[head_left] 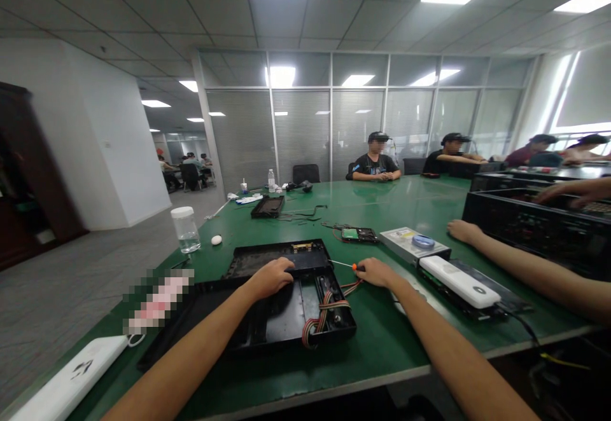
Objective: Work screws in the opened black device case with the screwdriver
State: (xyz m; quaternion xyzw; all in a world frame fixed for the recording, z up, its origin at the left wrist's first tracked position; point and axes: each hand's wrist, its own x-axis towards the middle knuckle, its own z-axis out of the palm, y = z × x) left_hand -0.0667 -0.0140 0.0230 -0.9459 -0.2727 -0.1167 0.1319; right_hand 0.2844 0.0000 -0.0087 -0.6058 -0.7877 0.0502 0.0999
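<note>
A black casing (267,319) with an open tray-like shape lies on the green table in front of me. My left hand (271,277) rests on its inner ridge, fingers curled over the edge. On the right, my right hand (377,273) is closed around a screwdriver (342,264) with an orange-and-dark handle. Its thin shaft points left, and the tip reaches the casing's right side. A striped ribbon cable (326,310) loops around the casing's right end. A brass-coloured part (302,247) sits at the casing's far edge.
Right of me are a metal box (405,243), a white device (458,281) and a co-worker's arm (525,268) beside a black case (539,236). A small circuit unit (359,235) lies beyond. A jar (186,230) and white power bank (71,379) stand left.
</note>
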